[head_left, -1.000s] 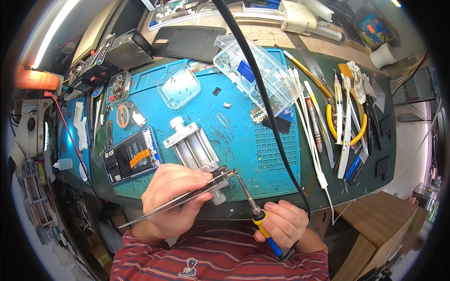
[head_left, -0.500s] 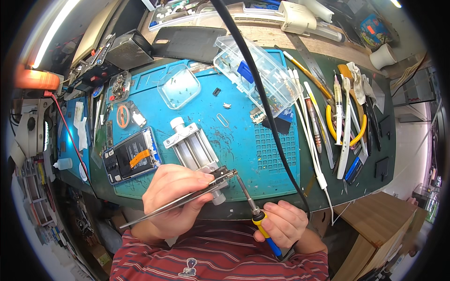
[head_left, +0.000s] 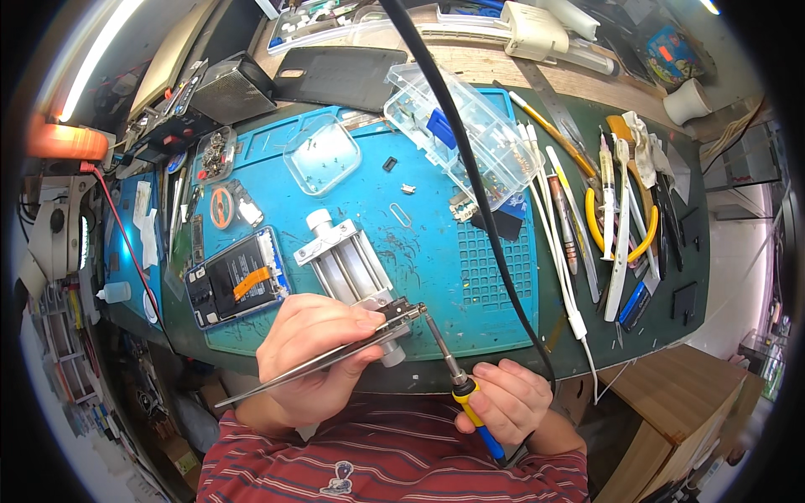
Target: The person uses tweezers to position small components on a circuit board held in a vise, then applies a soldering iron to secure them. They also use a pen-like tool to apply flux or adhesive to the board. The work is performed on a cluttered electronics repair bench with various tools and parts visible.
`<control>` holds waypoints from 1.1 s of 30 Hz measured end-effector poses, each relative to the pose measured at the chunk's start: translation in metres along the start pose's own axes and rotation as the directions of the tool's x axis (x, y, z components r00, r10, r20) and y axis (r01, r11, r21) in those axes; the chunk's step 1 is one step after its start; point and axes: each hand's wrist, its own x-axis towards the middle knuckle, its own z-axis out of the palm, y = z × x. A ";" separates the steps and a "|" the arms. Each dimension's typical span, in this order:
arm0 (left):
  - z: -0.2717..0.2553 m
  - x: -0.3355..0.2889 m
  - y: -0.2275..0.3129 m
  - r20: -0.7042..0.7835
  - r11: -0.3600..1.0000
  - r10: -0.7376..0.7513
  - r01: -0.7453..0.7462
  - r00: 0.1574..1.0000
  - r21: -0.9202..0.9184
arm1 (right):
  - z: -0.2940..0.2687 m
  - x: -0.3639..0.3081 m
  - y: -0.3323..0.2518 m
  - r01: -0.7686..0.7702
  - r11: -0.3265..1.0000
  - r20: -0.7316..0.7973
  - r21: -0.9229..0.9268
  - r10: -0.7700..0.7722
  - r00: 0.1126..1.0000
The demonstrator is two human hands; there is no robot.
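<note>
Pinched in my left hand [head_left: 312, 352] is a pair of metal tweezers [head_left: 289, 374]. A small dark part [head_left: 392, 309] with a shiny end shows at the fingertips; whether the fingers or the tweezers grip it I cannot tell. My right hand [head_left: 510, 401] grasps a soldering iron [head_left: 466, 401] with a yellow and blue handle. Its tip meets, or nearly meets, the shiny end of the part. Just beyond my left hand, a silver clamp holder [head_left: 345, 256] lies on the blue mat [head_left: 428, 226], its near end partly hidden. An opened phone [head_left: 236, 278] lies left of it.
A clear compartment box [head_left: 465, 134] and a clear small tray [head_left: 323, 157] sit farther back. The iron's black cable [head_left: 482, 180] crosses the view. Yellow-handled pliers [head_left: 592, 220], brushes and pens crowd the right side. A loose metal loop [head_left: 401, 215] lies mid-mat.
Both hands keep nearly the same pose, with the iron's tip still at the part. The whole view has shifted very slightly.
</note>
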 end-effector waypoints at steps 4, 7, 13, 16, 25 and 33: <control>0.001 0.001 0.000 -0.002 1.000 -0.002 0.002 1.000 0.005 | 0.000 0.000 0.000 0.002 1.000 0.005 -0.003 -0.002 1.000; 0.001 0.000 0.000 -0.006 1.000 -0.003 0.003 1.000 0.004 | 0.000 0.000 0.000 0.001 1.000 0.002 -0.004 -0.001 1.000; 0.001 0.000 0.000 -0.006 1.000 0.001 -0.001 1.000 0.004 | 0.000 0.000 0.000 -0.003 1.000 0.002 -0.007 0.003 1.000; 0.001 0.000 -0.001 -0.008 1.000 0.005 -0.005 1.000 0.000 | 0.000 0.000 -0.001 -0.003 1.000 0.002 -0.005 0.003 1.000; 0.002 -0.002 -0.004 -0.042 0.998 0.040 -0.042 0.998 -0.039 | -0.001 0.002 0.002 0.042 0.999 0.010 -0.012 -0.041 0.999; 0.001 -0.006 -0.008 -0.032 0.996 0.037 -0.040 0.999 -0.079 | 0.000 0.000 0.000 0.002 1.000 0.002 -0.005 -0.002 1.000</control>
